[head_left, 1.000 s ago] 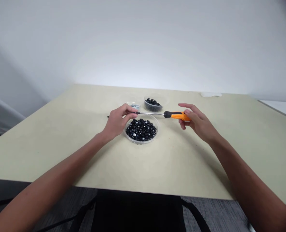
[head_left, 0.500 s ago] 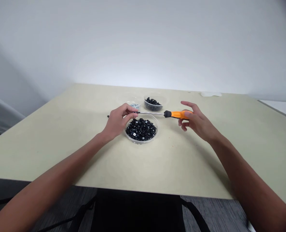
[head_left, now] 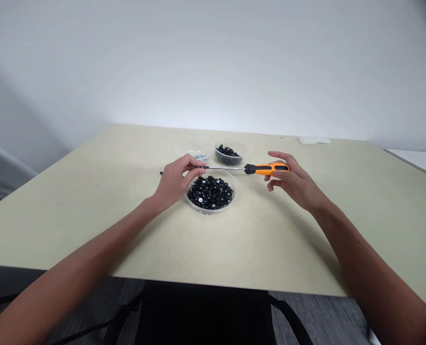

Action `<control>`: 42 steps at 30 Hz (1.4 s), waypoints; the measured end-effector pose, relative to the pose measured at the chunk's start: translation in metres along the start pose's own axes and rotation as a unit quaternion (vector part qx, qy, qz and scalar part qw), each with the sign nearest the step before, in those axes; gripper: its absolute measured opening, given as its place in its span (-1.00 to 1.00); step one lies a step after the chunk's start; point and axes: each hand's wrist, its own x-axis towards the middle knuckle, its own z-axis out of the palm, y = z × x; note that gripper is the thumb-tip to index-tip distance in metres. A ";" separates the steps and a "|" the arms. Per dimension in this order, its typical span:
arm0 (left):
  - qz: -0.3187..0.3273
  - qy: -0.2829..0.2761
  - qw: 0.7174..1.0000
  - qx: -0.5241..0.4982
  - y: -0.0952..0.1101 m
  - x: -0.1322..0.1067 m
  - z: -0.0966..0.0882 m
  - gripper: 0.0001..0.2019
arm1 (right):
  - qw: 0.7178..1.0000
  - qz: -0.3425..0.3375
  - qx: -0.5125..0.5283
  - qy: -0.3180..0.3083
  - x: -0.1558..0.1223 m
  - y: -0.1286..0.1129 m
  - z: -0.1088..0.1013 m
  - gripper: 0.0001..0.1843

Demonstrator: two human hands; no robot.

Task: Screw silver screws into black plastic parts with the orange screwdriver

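An orange-and-black screwdriver (head_left: 266, 168) lies level above the table, its metal shaft pointing left. My right hand (head_left: 293, 181) grips the handle end with loosely curled fingers. My left hand (head_left: 177, 179) is pinched at the shaft's tip, holding a small part too small to name. Just below the tip sits a clear round dish (head_left: 210, 193) full of small black parts.
Behind are a second dish of black parts (head_left: 228, 155) and a small dish of silvery pieces (head_left: 200, 156). A small black piece (head_left: 161, 173) lies left of my left hand. A white object (head_left: 314, 140) rests at the beige table's far edge (head_left: 90, 201).
My right hand's fingers have shifted around the screwdriver handle, turning it. My left hand has stayed at the tip.
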 end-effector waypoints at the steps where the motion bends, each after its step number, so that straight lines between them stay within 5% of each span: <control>1: 0.004 0.001 1.000 0.003 0.000 0.000 0.000 -0.92 | 1.000 -0.009 0.006 0.001 0.000 0.000 0.000 -0.53; 7: 0.036 0.004 0.999 0.030 -0.001 0.001 -0.001 -0.93 | 0.996 0.000 -0.072 0.047 0.000 0.000 0.003 -0.59; 15: 0.035 0.011 0.999 0.019 -0.002 0.001 -0.002 -0.93 | 0.999 0.000 -0.035 -0.010 0.000 0.004 0.000 -0.42; 21: 0.034 0.006 0.999 0.029 -0.001 0.002 -0.002 -0.92 | 0.998 0.007 -0.045 0.047 0.002 0.003 0.003 -0.56; 28: 0.016 0.008 1.000 0.018 -0.002 0.001 0.000 -0.91 | 1.000 0.001 0.019 0.001 0.000 0.000 0.002 -0.56; 34: 0.024 0.003 1.000 0.009 -0.003 0.000 0.000 -0.93 | 0.996 0.019 -0.071 0.053 -0.001 0.000 0.004 -0.63; 42: 0.012 0.017 1.000 0.015 -0.003 0.001 0.000 -0.92 | 0.999 0.008 0.035 -0.014 0.001 0.005 0.002 -0.50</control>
